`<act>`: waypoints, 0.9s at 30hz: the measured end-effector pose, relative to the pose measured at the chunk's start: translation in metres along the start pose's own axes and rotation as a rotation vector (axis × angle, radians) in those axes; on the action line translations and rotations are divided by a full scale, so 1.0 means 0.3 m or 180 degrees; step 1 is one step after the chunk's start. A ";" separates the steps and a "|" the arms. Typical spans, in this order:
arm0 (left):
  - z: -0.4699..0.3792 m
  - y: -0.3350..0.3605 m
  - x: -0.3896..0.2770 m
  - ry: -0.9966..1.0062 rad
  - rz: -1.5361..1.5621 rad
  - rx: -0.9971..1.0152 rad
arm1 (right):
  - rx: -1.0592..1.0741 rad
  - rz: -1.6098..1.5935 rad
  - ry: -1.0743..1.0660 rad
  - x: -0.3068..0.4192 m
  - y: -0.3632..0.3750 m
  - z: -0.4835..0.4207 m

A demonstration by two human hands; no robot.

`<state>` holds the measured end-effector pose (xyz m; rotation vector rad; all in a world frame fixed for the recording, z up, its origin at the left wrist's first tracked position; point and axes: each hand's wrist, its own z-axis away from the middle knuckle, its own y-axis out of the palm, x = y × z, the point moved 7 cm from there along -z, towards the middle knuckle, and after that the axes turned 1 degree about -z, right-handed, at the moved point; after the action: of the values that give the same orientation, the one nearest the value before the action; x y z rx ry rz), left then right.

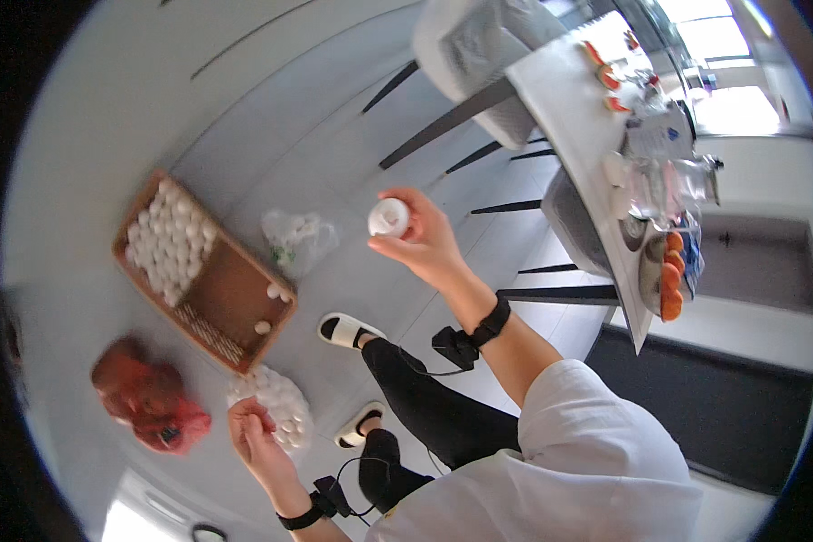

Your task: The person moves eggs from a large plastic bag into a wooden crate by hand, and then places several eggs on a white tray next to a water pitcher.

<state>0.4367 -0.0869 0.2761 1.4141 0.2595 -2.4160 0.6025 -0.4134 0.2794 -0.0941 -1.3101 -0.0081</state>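
In my right hand, a white button mushroom is gripped between thumb and fingers, its stem side facing up. My left hand hovers lower, loosely curled, in front of a clear plastic bag of mushrooms; its palm is partly hidden. On the floor lies a brown rectangular basket. Many white mushrooms are packed into its far half. A few loose ones sit in the near part. Beside the basket, a clear bag contains white pieces and something green.
A red plastic bag rests by the basket. My slippers stand close to it. To the right are grey chairs and a white table bearing watermelon slices, a glass pitcher and a bowl of oranges. A dark mat lies beyond.
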 end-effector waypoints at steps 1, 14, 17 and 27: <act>0.000 0.075 -0.046 -0.0050 0.0026 0.0161 | -0.0327 0.0170 0.0046 0.057 -0.115 0.011; -0.028 0.693 -0.386 -0.0238 -0.0077 0.1395 | -0.2735 0.3543 -0.0604 0.494 -1.140 -0.039; -0.027 0.667 -0.362 -0.0333 -0.0105 0.1462 | -0.2878 0.3818 -0.0353 0.454 -1.306 -0.084; -0.047 0.524 -0.293 -0.0372 -0.0164 0.1239 | -0.2687 0.3819 0.0682 0.424 -1.336 -0.097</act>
<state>0.5462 -0.2119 0.3472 1.4206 -0.2181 -2.6837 0.6397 -0.8087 0.4207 -1.5332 -0.7939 0.4390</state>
